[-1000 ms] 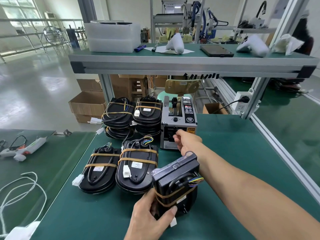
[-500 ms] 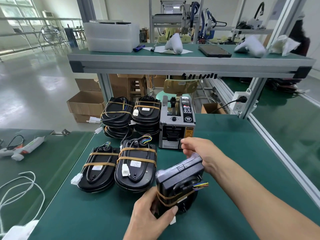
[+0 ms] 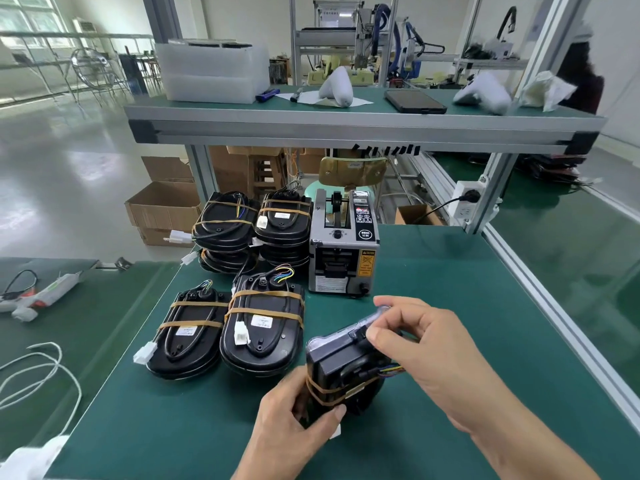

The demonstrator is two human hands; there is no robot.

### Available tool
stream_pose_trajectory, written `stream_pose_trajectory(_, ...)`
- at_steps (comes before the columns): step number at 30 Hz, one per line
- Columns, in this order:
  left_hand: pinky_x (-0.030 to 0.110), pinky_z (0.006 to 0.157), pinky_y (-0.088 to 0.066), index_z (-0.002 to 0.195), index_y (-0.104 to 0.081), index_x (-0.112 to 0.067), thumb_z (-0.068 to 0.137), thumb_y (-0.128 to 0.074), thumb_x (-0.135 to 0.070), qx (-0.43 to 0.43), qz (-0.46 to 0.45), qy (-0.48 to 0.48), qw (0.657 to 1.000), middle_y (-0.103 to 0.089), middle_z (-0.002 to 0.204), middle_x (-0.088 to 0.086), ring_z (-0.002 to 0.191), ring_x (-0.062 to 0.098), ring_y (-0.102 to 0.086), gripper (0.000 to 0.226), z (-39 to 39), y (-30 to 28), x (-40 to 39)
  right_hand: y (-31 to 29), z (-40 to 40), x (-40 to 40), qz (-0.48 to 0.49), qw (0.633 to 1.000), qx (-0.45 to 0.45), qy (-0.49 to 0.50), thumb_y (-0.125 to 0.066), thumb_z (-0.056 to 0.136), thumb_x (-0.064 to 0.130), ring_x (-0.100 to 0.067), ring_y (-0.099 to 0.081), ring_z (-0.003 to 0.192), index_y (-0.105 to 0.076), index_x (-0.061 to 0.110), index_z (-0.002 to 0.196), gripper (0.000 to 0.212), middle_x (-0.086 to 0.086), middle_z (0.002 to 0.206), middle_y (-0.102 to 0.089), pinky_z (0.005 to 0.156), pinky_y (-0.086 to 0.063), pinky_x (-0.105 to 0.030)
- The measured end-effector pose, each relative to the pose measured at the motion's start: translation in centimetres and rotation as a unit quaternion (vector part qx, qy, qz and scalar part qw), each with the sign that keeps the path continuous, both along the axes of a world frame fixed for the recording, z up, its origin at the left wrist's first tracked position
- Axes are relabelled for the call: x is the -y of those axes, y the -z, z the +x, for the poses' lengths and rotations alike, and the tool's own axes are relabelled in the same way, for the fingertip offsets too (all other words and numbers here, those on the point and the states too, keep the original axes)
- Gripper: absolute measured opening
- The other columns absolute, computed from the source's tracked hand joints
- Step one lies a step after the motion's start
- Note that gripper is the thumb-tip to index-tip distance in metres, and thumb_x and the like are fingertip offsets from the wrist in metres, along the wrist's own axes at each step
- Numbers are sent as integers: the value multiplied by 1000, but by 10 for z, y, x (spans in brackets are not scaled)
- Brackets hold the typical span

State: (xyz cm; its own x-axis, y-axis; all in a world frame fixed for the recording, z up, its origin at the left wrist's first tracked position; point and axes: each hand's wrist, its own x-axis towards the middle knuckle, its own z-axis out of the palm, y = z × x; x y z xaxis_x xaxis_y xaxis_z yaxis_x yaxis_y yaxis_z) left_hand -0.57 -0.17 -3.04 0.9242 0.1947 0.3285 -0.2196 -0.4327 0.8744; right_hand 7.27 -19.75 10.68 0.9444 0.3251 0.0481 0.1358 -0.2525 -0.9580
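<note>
while our left hand [image 3: 287, 424] grips the black unit [image 3: 337, 363], our right hand [image 3: 433, 344] pinches tape [image 3: 367, 320] onto it, smoothing seemingly yet undone.

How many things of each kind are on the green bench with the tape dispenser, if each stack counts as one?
Held black wired unit: 1
Single black wired units lying flat: 2
Stacks of such units: 2
Tape dispenser: 1
Total: 6
</note>
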Motion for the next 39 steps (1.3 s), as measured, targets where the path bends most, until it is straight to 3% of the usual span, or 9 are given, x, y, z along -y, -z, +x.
stream_pose_trajectory(5, 3, 68, -43, 120, -70, -47, 75, -85, -30, 0, -3, -2, 1000, -70, 90, -22, 71, -11, -57, 51, 1, 1, 0, 7, 2, -1, -15, 1000, 6, 10, -82, 83, 20, 9, -61, 118, -80, 23, 76, 8, 23, 112, -69, 91, -45, -24)
stream_pose_trajectory(11, 1, 66, -41, 119, -70, -47, 75, -85, -29, 1, 1, -3, 1000, -68, 88, -24, 70, -11, -57, 50, 1, 1, 0, 8, 1, -5, -12, 999, 22, 29, -78, 75, 35, 11, -59, 119, -81, 26, 78, 10, 17, 116, -70, 98, -47, -30)
stream_pose_trajectory(13, 4, 65, -42, 118, -70, -47, 75, -85, -29, -1, 3, -3, 1000, -69, 90, -22, 70, -9, -57, 49, 1, 1, 0, 9, 1, -5, -18, 999, 21, 34, -80, 80, 30, 10, -60, 117, -81, 27, 79, 3, 17, 117, -69, 101, -48, -33)
stream_pose_trajectory(19, 16, 76, -53, 118, -70, -46, 75, -85, -32, 0, -3, -4, 1000, -75, 102, -10, 89, 11, -69, 47, 2, 3, -2, 9, -2, -7, -48, 998, 27, 43, -81, 84, 24, 9, -62, 111, -81, 32, 80, 9, 24, 120, -65, 101, -50, -34)
stream_pose_trajectory(29, 12, 76, -51, 116, -70, -48, 74, -85, -31, 14, 4, -3, 1000, -75, 103, -12, 91, 11, -70, 48, 2, 2, -1, 7, -5, -9, -74, 996, 29, 41, -79, 84, 32, 1, -65, 109, -80, 36, 84, 4, 41, 118, -56, 101, -53, -40)
stream_pose_trajectory(34, 12, 73, -50, 116, -70, -47, 73, -85, -31, 18, 6, -7, 1000, -74, 99, -13, 85, 8, -69, 48, 2, 2, -1, 3, -7, -11, -75, 995, 31, 53, -79, 82, 38, 6, -62, 109, -79, 37, 81, 1, 36, 117, -59, 99, -53, -36)
stream_pose_trajectory(39, 17, 69, -52, 117, -69, -51, 74, -86, -32, 23, 13, -6, 1000, -74, 98, -12, 80, 7, -66, 51, 3, 5, -2, 2, -10, -15, -89, 991, 53, 82, -83, 79, 40, 13, -59, 105, -77, 39, 74, 7, 32, 113, -63, 91, -46, -20)
